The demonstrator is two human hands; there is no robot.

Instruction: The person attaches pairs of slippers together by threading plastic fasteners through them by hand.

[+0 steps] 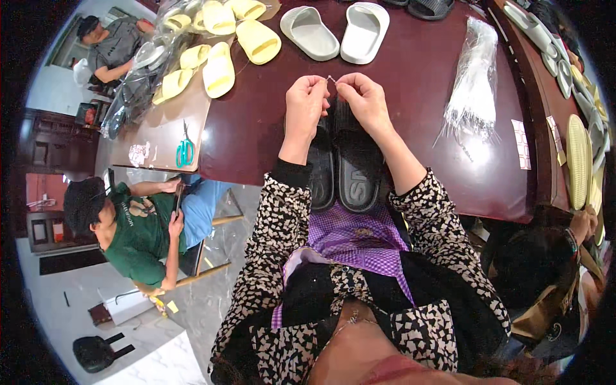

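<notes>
A pair of black slippers point(346, 168) is laid side by side at the near edge of the dark red table point(410, 83), soles down and toes pointing away, just in front of a purple checked apron point(359, 240). Above the far ends of the slippers, the left hand point(305, 102) and the right hand point(362, 99) are raised close together, almost touching. The fingers of both hands are curled narrow, and a thin pale strand point(331, 79) is pinched between the fingertips of the two hands; what it is made of cannot be told. Both forearms are covered by black-and-white patterned sleeves point(282, 212). To the right of the hands, a clear bundle of thin plastic ties point(475, 83) is seen lying on the table, well apart from the slippers. At the far side, a pair of pale grey slippers point(337, 31) is placed, with yellow slippers point(221, 48) further left, some of them in clear bags point(138, 77). A pair of teal-handled scissors point(185, 151) is rested on a brown board point(167, 125) at the left. Beyond the left edge of the table, a person in a green shirt point(138, 237) is seated on a chair.
</notes>
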